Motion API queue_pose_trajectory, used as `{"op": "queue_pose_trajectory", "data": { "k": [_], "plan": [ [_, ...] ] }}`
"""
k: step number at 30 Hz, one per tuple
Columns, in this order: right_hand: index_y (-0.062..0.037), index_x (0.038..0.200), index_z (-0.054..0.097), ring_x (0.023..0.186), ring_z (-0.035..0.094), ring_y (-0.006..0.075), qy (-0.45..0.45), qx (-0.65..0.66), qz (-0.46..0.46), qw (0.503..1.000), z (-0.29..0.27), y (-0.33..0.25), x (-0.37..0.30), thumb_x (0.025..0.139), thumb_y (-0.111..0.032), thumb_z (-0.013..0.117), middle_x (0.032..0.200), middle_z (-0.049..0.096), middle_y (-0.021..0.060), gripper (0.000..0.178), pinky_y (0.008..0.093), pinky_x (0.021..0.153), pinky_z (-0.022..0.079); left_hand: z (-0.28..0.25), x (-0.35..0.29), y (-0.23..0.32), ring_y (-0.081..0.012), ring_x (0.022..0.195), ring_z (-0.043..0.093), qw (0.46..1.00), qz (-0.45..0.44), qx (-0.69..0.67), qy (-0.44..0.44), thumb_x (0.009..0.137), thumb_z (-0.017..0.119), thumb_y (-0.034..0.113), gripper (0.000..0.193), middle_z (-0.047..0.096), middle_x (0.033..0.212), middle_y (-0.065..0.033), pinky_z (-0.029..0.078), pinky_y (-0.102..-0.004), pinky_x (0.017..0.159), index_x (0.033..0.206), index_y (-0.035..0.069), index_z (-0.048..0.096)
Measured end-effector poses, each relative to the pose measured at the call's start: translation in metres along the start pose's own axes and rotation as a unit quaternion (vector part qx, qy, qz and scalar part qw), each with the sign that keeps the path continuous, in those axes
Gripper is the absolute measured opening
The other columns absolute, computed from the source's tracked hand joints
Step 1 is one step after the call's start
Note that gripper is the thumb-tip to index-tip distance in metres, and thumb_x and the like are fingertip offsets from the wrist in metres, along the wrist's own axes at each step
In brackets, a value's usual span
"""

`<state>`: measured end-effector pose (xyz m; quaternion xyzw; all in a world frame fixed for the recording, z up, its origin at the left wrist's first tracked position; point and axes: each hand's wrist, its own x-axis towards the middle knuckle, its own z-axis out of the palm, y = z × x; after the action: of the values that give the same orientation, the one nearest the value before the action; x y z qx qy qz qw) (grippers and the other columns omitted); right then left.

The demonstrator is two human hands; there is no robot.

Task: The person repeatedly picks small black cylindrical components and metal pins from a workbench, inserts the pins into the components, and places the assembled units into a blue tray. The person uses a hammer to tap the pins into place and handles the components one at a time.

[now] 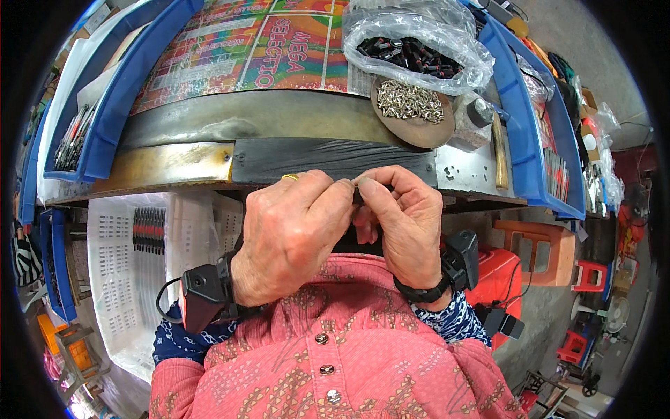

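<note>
My left hand [289, 230] and my right hand [405, 223] meet at the front edge of the bench, in front of a black strip [328, 159]. Fingertips of both are pinched together around a small dark piece [358, 194]. Most of that piece is hidden by the fingers, so its kind does not show. Beyond my right hand lies a round brown dish [412, 133] heaped with small silvery metal pins [408, 101]. Behind it, a clear plastic bag [460, 38] gapes over many black parts with red marks [412, 57].
Blue bins flank the bench, one left [115, 105] and one right [530, 133], both with slim pieces inside. A stone block [471, 126] and a wooden handle [499, 153] lie near the right bin. Below left stands a white basket [115, 279] holding a row of black-and-red pieces [149, 229].
</note>
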<state>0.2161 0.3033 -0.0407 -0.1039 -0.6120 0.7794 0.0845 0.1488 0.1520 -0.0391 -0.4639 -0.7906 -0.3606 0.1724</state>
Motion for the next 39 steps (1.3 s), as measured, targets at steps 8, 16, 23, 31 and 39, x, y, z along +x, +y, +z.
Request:
{"op": "queue_pose_trajectory", "data": {
  "k": [8, 16, 23, 31, 39],
  "plan": [
    [0.0009, 0.098, 0.063, 0.055, 0.054, 0.0045, -0.020, -0.003, 0.019, 1.000, -0.007, 0.001, 0.002, 0.098, -0.015, 0.062, 0.070, 0.062, 0.0016, 0.016, 0.0184, 0.048, 0.043, 0.001, -0.001, -0.001, -0.0260, 0.064, 0.063, 1.000, -0.012, -0.010, -0.007, 0.070, 0.074, -0.001, 0.022, 0.064, 0.076, -0.0099, 0.049, -0.0348, 0.057, 0.091, 0.001, 0.066],
    [-0.0002, 0.103, 0.063, 0.055, 0.055, 0.0059, -0.035, 0.017, -0.002, 0.999, -0.012, -0.001, 0.004, 0.102, -0.023, 0.055, 0.071, 0.062, 0.0023, 0.024, 0.0195, 0.049, 0.044, 0.002, 0.003, -0.005, -0.0290, 0.063, 0.060, 0.997, -0.035, -0.067, 0.007, 0.071, 0.073, 0.006, 0.020, 0.055, 0.072, -0.0088, 0.049, -0.0385, 0.055, 0.086, 0.006, 0.060],
    [0.0029, 0.103, 0.063, 0.052, 0.058, 0.0095, -0.052, -0.019, 0.022, 0.998, -0.014, -0.002, 0.005, 0.099, -0.019, 0.059, 0.071, 0.064, 0.0066, 0.023, 0.0209, 0.048, 0.047, 0.005, 0.002, -0.006, -0.0280, 0.062, 0.059, 0.998, -0.019, -0.052, 0.014, 0.072, 0.072, 0.006, 0.016, 0.054, 0.071, -0.0082, 0.049, -0.0382, 0.054, 0.084, 0.007, 0.060],
    [0.0037, 0.110, 0.060, 0.066, 0.057, 0.0046, -0.023, -0.066, 0.020, 0.997, -0.011, -0.017, 0.004, 0.096, -0.009, 0.061, 0.080, 0.064, 0.0025, 0.018, 0.0193, 0.053, 0.047, -0.012, 0.014, -0.009, -0.0308, 0.068, 0.063, 0.997, -0.027, -0.061, -0.049, 0.073, 0.075, 0.003, 0.020, 0.063, 0.077, -0.0130, 0.050, -0.0374, 0.061, 0.091, 0.001, 0.066],
    [0.0045, 0.105, 0.063, 0.068, 0.059, 0.0052, 0.062, -0.156, -0.106, 0.980, -0.033, -0.034, 0.015, 0.092, -0.001, 0.064, 0.082, 0.065, 0.0034, 0.014, 0.0191, 0.055, 0.047, -0.043, 0.054, -0.083, -0.0294, 0.068, 0.064, 0.996, -0.084, 0.028, -0.011, 0.079, 0.073, 0.007, 0.021, 0.063, 0.078, -0.0154, 0.050, -0.0358, 0.061, 0.096, 0.002, 0.062]
  ]
}}
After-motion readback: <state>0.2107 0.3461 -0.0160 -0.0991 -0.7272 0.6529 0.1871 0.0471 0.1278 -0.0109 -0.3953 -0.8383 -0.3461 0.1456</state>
